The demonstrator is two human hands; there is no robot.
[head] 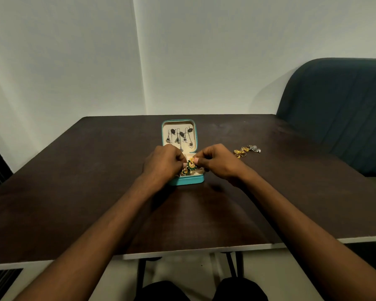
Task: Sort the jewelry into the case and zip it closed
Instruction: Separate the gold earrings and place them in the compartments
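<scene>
A small teal jewelry case [189, 180] lies open on the dark table, its cream lid [194, 139] laid back and carrying several dark silver dangling earrings [178, 136]. Over the case's lower half, my left hand [162, 162] and my right hand [217, 162] meet. Between their fingertips they pinch a gold and green earring [191, 164]. A second gold and green piece [185, 171] lies just below it in the case. Most of the lower tray is hidden by my hands.
Loose gold pieces [241, 152] and a small silver piece [254, 148] lie on the table [96, 181] to the right of the case. A dark teal upholstered chair [339, 109] stands at the table's right side. A white wall is behind.
</scene>
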